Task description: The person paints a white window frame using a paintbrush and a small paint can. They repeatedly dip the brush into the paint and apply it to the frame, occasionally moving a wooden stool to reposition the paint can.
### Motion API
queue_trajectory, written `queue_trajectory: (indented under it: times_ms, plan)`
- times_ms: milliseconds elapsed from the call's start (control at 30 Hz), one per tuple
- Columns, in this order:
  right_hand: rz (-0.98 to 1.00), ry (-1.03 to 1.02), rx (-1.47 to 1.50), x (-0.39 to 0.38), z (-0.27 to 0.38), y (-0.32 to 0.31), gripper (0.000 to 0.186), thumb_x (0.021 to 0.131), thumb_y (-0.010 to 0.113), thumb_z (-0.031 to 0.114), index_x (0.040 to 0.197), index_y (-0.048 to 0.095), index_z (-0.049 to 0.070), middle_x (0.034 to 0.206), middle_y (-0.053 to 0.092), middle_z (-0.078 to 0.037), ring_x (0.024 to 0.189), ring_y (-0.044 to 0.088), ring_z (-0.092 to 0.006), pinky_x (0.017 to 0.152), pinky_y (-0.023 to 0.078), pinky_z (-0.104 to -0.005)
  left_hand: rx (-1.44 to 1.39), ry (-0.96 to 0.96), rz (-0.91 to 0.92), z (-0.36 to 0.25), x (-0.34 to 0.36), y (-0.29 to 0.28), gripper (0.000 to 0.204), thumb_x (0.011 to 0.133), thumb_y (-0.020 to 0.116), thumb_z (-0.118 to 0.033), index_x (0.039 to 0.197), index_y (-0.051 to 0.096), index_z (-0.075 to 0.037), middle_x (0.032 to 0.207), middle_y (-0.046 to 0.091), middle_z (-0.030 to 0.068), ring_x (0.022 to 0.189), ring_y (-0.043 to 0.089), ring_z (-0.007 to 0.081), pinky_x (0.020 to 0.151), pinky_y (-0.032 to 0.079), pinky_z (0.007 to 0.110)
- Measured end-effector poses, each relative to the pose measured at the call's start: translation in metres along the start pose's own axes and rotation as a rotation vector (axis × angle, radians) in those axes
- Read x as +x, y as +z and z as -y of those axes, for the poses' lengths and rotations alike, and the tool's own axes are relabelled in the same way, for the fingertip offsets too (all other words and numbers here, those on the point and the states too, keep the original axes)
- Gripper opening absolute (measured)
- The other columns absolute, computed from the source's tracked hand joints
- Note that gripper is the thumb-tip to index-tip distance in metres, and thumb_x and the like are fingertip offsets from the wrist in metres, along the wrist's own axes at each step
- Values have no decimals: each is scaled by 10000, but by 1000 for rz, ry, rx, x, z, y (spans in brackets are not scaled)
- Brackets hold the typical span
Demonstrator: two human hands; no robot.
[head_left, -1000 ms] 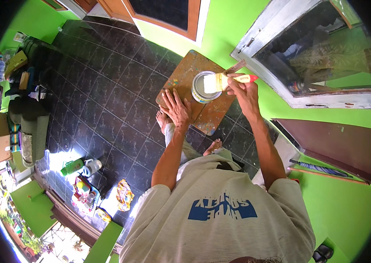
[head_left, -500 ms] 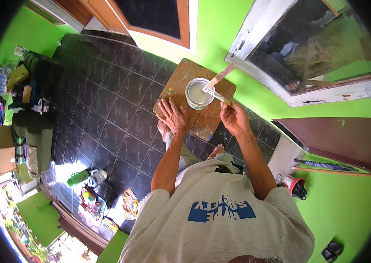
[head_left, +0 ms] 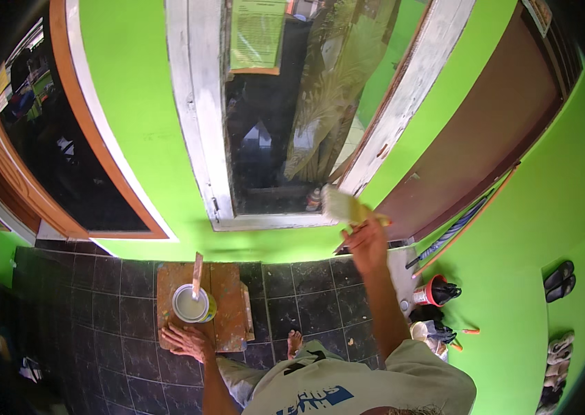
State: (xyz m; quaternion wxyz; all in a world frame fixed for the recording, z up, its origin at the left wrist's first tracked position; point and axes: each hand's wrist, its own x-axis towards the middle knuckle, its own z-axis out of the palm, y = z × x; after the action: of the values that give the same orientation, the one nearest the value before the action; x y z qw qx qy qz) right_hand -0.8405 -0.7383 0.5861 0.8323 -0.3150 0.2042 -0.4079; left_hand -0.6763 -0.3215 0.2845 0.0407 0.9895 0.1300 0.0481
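My right hand [head_left: 366,242] grips a paintbrush [head_left: 341,207] with pale, paint-loaded bristles, raised at the lower right corner of the white window frame [head_left: 197,131]; whether the bristles touch it I cannot tell. My left hand [head_left: 187,340] rests with fingers apart on a paint-spotted wooden stool [head_left: 227,297], just below an open can of white paint [head_left: 191,305]. A wooden stick [head_left: 197,271] stands in the can, leaning out over its back rim.
An orange-framed door [head_left: 61,173] is at the left. Right are a maroon panel [head_left: 444,200], a pole [head_left: 472,218], a folded umbrella [head_left: 444,238], a red bucket [head_left: 432,290] and slippers [head_left: 559,280]. My foot [head_left: 294,342] is on dark tiles [head_left: 313,304] right of the stool.
The view has swung toward the window. My right hand has lifted the brush out from over the can up to the window frame. My left hand stays on the stool.
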Motion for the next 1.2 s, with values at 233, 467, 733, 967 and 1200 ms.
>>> queue_trajectory:
  times_ms: [233, 467, 733, 967, 1200]
  plan:
    - [152, -796, -347, 59, 158, 26, 288, 992, 680, 143, 1253, 623, 37, 1227, 673, -74, 989, 697, -180, 800, 649, -427, 100, -21, -74, 13, 5, 43, 648, 1066, 458, -416, 1643, 277, -184, 1749, 137, 47, 1615, 102, 278, 1170, 269, 687]
    - [190, -1162, -557, 129, 272, 114, 327, 1007, 653, 129, 1267, 624, -68, 1132, 694, -133, 977, 704, -206, 824, 651, -404, 90, -40, -75, 1, 1, 26, 549, 1095, 413, -329, 1614, 339, -167, 1731, 195, 38, 1588, 210, 269, 1161, 288, 682]
    - [197, -1226, -686, 183, 296, 131, 282, 978, 669, 86, 1194, 671, -95, 1105, 713, -154, 943, 725, -223, 803, 661, -381, 85, 29, -302, 15, 4, 55, 540, 1093, 415, -334, 1606, 353, -176, 1720, 233, 32, 1567, 272, 265, 1136, 332, 664]
    - [192, -1220, -689, 201, 293, 121, 286, 973, 674, 86, 1193, 669, -97, 1099, 718, -160, 944, 733, -230, 820, 659, -387, 90, 16, -260, 16, 5, 52, 534, 1090, 423, -329, 1604, 360, -196, 1716, 244, 26, 1557, 297, 262, 1137, 340, 657]
    - [192, -1276, -712, 208, 292, 125, 295, 971, 682, 91, 1176, 665, -120, 1104, 715, -177, 945, 735, -234, 808, 667, -379, 115, 13, -233, 17, 6, 54, 545, 1089, 415, -325, 1613, 336, -199, 1720, 228, 26, 1567, 272, 265, 1144, 332, 668]
